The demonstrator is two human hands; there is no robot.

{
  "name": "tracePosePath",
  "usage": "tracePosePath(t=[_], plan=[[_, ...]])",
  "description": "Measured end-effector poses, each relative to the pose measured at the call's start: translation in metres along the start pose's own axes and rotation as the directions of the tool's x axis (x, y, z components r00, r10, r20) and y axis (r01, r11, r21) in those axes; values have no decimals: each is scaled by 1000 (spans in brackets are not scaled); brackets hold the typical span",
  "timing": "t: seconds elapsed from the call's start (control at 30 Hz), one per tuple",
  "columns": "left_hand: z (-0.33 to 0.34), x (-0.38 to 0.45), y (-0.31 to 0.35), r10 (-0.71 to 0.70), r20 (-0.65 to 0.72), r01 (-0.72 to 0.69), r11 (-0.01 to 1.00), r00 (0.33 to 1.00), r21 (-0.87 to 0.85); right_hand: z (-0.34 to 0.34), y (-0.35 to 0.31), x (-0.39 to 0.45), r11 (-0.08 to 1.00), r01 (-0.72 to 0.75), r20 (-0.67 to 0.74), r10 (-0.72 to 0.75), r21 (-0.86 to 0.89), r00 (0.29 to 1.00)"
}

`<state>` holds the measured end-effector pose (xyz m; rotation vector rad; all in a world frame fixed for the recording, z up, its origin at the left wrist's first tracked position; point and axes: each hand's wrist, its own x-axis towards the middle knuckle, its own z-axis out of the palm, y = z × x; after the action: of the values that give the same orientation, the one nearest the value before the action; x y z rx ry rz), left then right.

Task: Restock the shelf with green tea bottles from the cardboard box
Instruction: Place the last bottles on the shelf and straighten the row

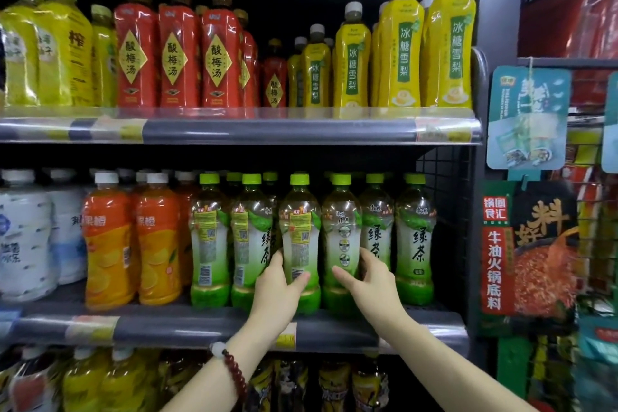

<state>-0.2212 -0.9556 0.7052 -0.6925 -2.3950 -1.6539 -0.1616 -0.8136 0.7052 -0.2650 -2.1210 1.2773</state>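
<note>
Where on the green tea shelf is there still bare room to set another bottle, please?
Only the front lip beside the mesh side panel looks bare. The green tea bottles stand packed from there to the orange juice bottles.

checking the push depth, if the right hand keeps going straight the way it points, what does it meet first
The right hand is already on a green tea bottle, so that comes first. Behind it stands another green-capped bottle; how near is unclear.
</note>
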Motion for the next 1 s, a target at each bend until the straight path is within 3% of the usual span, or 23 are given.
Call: tracePosePath(t=[0.3, 0.6, 0.77, 0.87, 1.0], plan=[[-12, 2, -1, -28, 88, 28, 1000, 996, 1, -4, 6, 8, 998, -42, 85, 38, 47, 996], [19, -17, 11, -10, -244, 30, 996, 970, 80, -1, -1, 1, 1000, 5, 38, -5, 13, 999], [0, -9, 5, -69, -59, 63, 993, 996, -96, -5, 8, 8, 998, -35, 95, 30, 47, 995], [-7, -6, -4, -39, 4, 39, 998, 999, -55, -3, 1, 2, 999, -29, 80, 26, 39, 996], [14, -18, 9, -16, -218, 27, 999, 976, 47, 11, 0, -3, 993, 69, -67, -75, -98, 995]])
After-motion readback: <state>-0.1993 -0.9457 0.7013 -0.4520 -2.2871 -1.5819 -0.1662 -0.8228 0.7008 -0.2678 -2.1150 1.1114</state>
